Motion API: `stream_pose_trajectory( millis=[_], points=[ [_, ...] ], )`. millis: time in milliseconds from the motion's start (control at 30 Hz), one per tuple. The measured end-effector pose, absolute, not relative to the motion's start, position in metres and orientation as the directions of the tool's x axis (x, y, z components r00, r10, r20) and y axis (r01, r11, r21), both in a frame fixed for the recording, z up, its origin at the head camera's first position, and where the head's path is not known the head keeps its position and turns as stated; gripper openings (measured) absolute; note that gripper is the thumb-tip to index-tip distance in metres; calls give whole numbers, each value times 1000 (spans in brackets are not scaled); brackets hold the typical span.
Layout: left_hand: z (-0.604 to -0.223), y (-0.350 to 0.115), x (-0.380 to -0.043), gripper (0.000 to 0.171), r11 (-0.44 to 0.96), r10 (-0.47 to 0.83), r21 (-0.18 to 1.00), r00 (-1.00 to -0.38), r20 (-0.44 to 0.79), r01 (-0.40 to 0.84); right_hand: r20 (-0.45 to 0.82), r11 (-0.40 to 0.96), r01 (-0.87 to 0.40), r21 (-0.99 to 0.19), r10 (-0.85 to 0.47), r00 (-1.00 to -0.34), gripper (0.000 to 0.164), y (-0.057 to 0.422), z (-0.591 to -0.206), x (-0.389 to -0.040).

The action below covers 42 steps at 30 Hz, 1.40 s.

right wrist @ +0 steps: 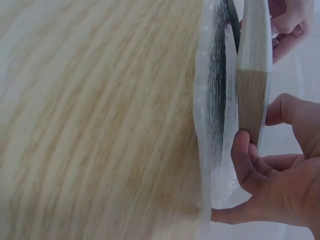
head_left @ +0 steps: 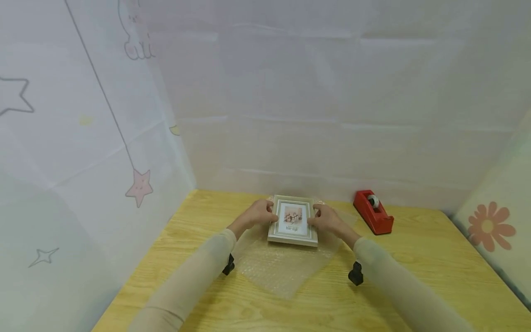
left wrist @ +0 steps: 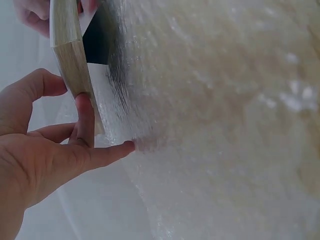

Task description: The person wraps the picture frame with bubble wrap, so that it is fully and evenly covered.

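Note:
A silver picture frame with a small printed picture in it is gripped at both sides, above a sheet of bubble wrap on the table. My left hand holds its left edge, thumb on the front face. On the opposite edge, my right hand pinches the frame the same way. The left wrist view shows the picture frame raised off the bubble wrap, the left little finger touching the wrap. In the right wrist view, a gap shows between the picture frame and the bubble wrap.
A red tape dispenser with a roll of tape stands at the back right of the wooden table. White printed sheeting hangs behind the table and along its sides.

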<state>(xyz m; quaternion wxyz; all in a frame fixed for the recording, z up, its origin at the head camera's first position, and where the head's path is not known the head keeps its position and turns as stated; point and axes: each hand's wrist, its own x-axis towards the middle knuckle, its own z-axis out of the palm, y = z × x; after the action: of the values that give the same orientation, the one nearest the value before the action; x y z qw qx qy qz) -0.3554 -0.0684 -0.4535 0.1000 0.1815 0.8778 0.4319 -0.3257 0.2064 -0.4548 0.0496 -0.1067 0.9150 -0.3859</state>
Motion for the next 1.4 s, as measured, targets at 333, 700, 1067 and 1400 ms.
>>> stream_pose_trajectory(
  millis=[333,700,1067,1400],
  points=[
    [-462,-72,-357,26,538,441,802,-898,-6,259,-46,682,-145,-717,-253,-966,69,200,-466,-328],
    [-467,-72,-361,28,526,448,806,-894,11,273,-63,686,-106,-720,-217,-974,68,199,-468,-329],
    [-473,-75,-364,49,557,444,783,-896,1,276,-21,662,-109,-742,-186,-982,62,202,-468,-325],
    [-474,-83,-362,66,510,485,823,-874,-37,249,160,670,-372,-643,-358,-920,49,207,-445,-301]
  ],
)
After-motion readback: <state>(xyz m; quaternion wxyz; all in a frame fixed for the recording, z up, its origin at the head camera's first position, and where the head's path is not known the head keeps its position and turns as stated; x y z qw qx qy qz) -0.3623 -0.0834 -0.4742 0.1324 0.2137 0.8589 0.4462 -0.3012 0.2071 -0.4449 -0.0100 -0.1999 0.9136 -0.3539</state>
